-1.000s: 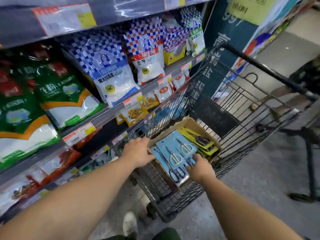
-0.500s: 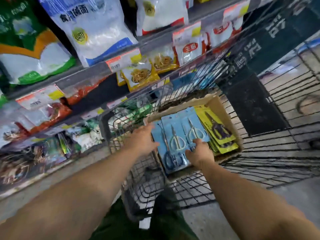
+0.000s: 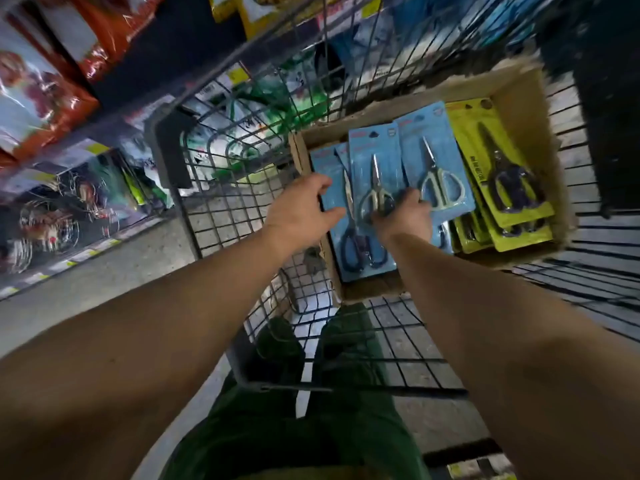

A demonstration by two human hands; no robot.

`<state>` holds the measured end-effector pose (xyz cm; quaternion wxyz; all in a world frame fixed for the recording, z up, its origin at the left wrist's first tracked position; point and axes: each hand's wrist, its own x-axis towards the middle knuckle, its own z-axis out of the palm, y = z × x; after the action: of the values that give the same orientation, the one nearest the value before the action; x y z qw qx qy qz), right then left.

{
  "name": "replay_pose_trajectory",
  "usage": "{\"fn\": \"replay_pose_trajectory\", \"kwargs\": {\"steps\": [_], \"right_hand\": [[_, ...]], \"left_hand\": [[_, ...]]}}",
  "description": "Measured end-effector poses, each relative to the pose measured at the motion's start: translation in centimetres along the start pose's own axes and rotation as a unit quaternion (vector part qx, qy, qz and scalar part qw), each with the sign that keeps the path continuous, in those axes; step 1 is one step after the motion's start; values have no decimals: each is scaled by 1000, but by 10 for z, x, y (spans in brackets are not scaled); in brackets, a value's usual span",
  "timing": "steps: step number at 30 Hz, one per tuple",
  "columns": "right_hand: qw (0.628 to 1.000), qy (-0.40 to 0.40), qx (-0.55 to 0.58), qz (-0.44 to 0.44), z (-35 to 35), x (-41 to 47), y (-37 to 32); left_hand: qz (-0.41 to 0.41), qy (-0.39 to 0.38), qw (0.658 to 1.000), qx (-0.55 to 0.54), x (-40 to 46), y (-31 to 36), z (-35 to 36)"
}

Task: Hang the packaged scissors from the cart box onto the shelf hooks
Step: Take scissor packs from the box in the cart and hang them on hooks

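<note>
The fingers (image 3: pixel 325 188) of the left hand (image 3: pixel 301 209) lie loosely spread, tips resting on the leftmost blue scissors pack (image 3: pixel 332 174) at the box's near-left corner. The right hand (image 3: pixel 403 216) curls round the lower part of the middle blue pack (image 3: pixel 372 161), its fingers tucked behind the card and out of sight, thumb over the white handles. Another blue pack (image 3: pixel 433 157) leans just beside it, and a longer pair with dark handles (image 3: pixel 360 251) lies flat beneath, partly covered by the wrist. Yellow packs (image 3: pixel 502 174) are stacked along the right side of the cardboard box (image 3: pixel 540 109), which sits in the wire cart (image 3: pixel 242 188). Print on every card is too small or blurred to read. How many packs lie under the top layer cannot be told. The shelf goods (image 3: pixel 45 98) at left are smeared by motion, and no hooks can be made out. Green trousers (image 3: pixel 311 427) fill the bottom, cut off by the frame.
</note>
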<state>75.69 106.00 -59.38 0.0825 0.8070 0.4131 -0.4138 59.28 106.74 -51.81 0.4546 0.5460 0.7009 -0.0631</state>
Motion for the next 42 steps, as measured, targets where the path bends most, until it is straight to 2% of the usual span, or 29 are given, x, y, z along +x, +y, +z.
{"fn": "replay_pose_trajectory", "kwargs": {"steps": [3,5,6,9,11,13,14,15,16,18,19,20,21,25,31,38,42], "right_hand": [[999,-26,41,24,-19,2,4],[989,-67,125,52,-31,-2,9],[972,-100,204,61,-36,-7,12],[884,-212,413,52,-43,-28,15],[849,-268,454,24,-45,-39,10],[841,-295,454,3,-47,-47,4],[843,-288,454,-3,-48,-46,2],[866,-252,432,-12,-49,-42,1],[905,-186,382,-25,-48,-34,4],[979,-6,194,-57,-50,-11,13],[990,75,102,-57,-54,-1,17],[991,120,47,-44,-58,9,20],[991,130,19,-28,-61,16,21],[993,101,-64,1,-51,31,16],[997,25,-26,68,-35,21,23],[999,-1,-9,40,-35,8,35],[989,-77,98,77,-38,4,32]], "left_hand": [[-5,-3,1000,-22,-1,6,-5],[-22,-13,999,-42,0,13,-7],[-35,-18,997,-62,0,17,-8],[-96,-39,981,-163,1,30,-2],[-130,-31,966,-222,1,35,6],[-139,3,953,-270,2,37,14],[-142,23,946,-290,3,36,18],[-146,43,941,-302,4,35,19],[-152,59,939,-302,4,32,18],[-146,72,942,-292,8,20,16],[-134,71,946,-288,11,11,15],[-129,71,948,-283,13,3,15],[-134,76,947,-281,13,-2,14],[-152,94,936,-304,8,-14,14],[-157,97,934,-305,-6,-14,12],[-160,84,927,-329,-10,-10,11],[-148,88,927,-334,-18,-11,12]]}}
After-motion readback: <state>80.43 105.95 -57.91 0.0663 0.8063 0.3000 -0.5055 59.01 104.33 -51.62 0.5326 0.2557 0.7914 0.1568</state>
